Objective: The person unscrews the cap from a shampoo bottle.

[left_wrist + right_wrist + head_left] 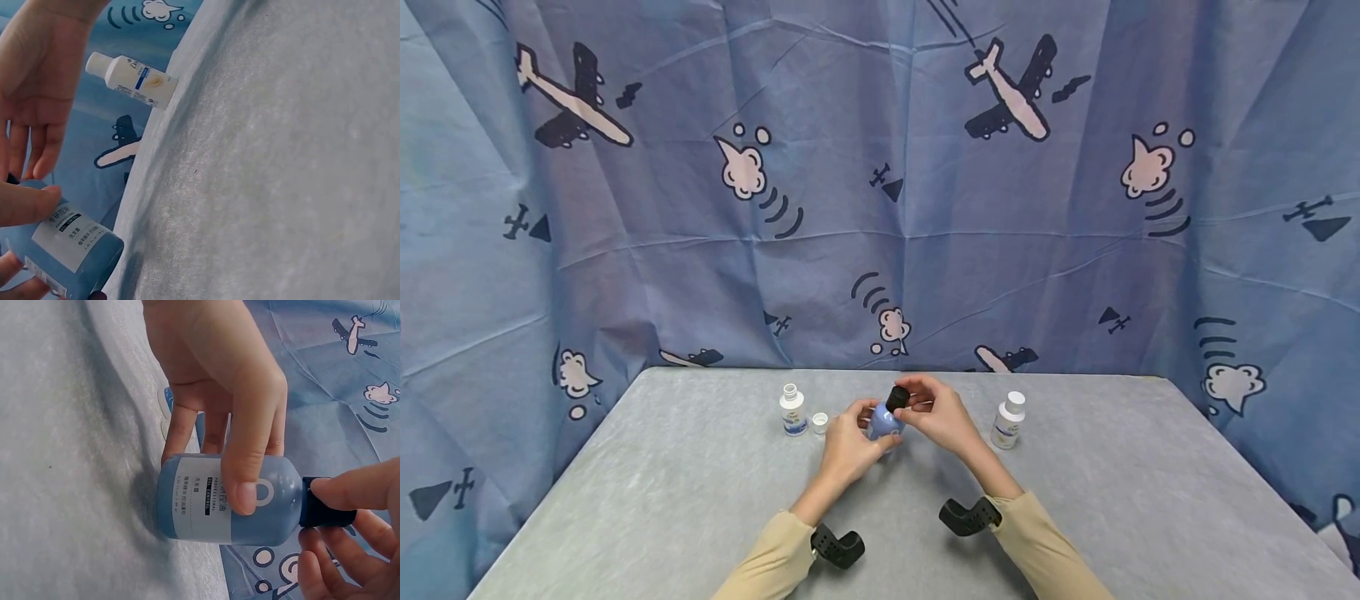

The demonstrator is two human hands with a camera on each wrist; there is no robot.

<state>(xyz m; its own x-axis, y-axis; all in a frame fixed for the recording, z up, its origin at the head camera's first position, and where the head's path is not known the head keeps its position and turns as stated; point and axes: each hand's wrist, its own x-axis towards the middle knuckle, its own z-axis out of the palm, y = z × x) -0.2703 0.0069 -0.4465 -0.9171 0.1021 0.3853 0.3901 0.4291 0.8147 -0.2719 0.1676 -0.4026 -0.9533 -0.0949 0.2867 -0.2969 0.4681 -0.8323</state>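
Observation:
A blue shampoo bottle (885,421) with a white label and black cap (897,398) is held over the middle of the table, tilted slightly in the head view. Around its body my left hand (852,446) grips, thumb across the label in the right wrist view. My right hand (942,415) pinches the black cap (326,501) between thumb and fingers. The cap sits on the bottle's neck. In the left wrist view, the bottle's label (70,234) faces the camera and its lower end points toward the table.
To the left stands an uncapped white bottle (793,411), with a white cap (820,423) lying beside it. A capped white bottle (1007,421) stands right of my right hand. A blue patterned curtain (820,208) hangs behind the grey table (647,500).

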